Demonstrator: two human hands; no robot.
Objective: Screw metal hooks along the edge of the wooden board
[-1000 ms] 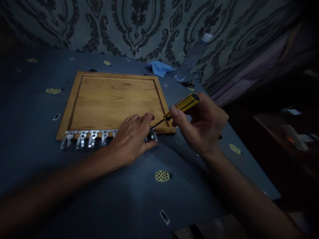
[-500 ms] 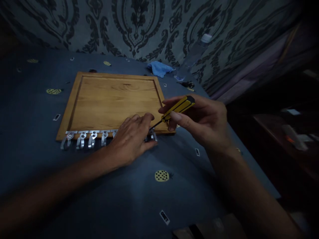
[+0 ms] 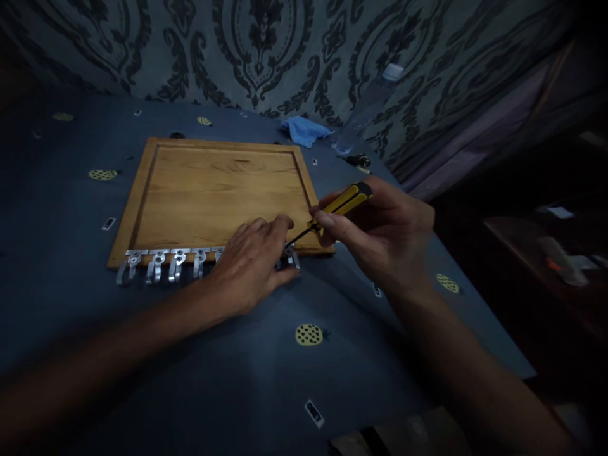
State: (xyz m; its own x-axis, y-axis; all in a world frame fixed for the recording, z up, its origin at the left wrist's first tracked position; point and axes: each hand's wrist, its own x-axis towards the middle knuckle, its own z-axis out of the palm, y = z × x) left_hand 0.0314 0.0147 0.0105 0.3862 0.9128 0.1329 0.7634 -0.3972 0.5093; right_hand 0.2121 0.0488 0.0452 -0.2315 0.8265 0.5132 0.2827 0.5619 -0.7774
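Apparently far along the metal hooks (image 3: 178,261) at the near edge of the wooden board (image 3: 213,190), perhaps lacking only the right end, clasping the screwdriver (image 3: 349,199) there with the right hand (image 3: 389,234) and laying the left hand (image 3: 251,258) across, unclear whether pinching.

Right hand (image 3: 392,231) in a tighter curl around the yellow-and-black screwdriver (image 3: 349,200) than half a second ago

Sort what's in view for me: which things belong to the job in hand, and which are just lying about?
In the job:
yellow-and-black screwdriver, in the right hand
row of metal hooks, partly under the left hand
wooden board

Lying about:
blue cloth
clear bottle
dark object, unclear what
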